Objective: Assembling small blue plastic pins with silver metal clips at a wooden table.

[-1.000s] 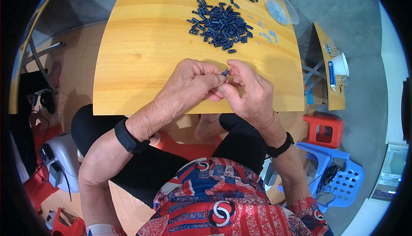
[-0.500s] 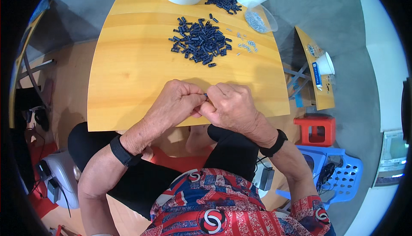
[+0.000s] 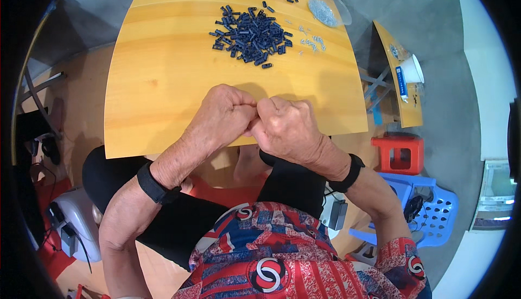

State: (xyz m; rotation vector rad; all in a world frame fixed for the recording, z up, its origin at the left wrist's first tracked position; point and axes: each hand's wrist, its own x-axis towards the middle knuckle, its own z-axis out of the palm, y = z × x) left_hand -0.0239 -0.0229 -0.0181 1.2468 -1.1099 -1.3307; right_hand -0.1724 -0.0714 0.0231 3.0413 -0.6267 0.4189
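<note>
Both hands (image 3: pixel 255 120) curled, knuckles touching; contents hidden; small black pieces (image 3: pixel 252 33) heaped beyond.

Bright, even light (fisheye-bent, dark edges).

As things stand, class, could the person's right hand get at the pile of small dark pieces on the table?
Probably yes: bare tabletop lies between the right hand and the pile, though its fingers are pressed against the left hand.

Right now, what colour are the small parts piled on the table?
The piled small parts are dark navy, nearly black; head view.
</note>
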